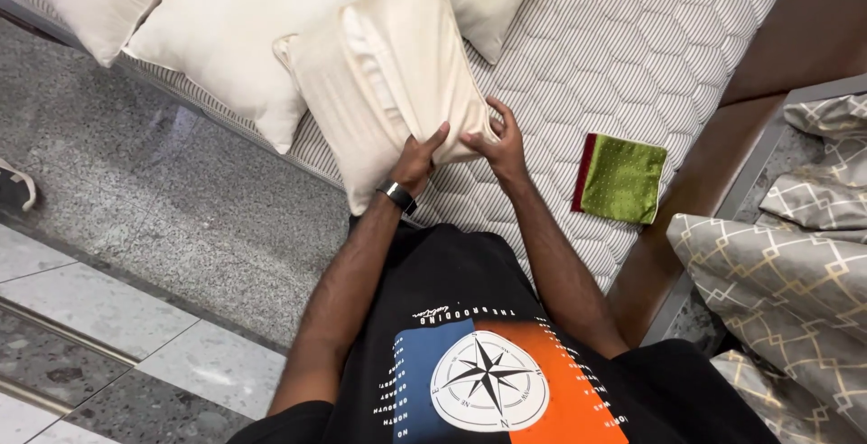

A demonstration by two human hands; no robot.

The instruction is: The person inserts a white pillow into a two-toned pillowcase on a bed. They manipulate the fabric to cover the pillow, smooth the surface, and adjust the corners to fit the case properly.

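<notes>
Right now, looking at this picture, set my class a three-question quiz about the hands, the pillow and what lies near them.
1. True or false: both hands grip the cream pillow.
2. Which hand is beside a dark wristband: left hand or right hand?
3. What lies on the mattress to the person's right? A) a folded green cloth B) a red book C) a blue towel

Key: 1 true; 2 left hand; 3 A
</notes>
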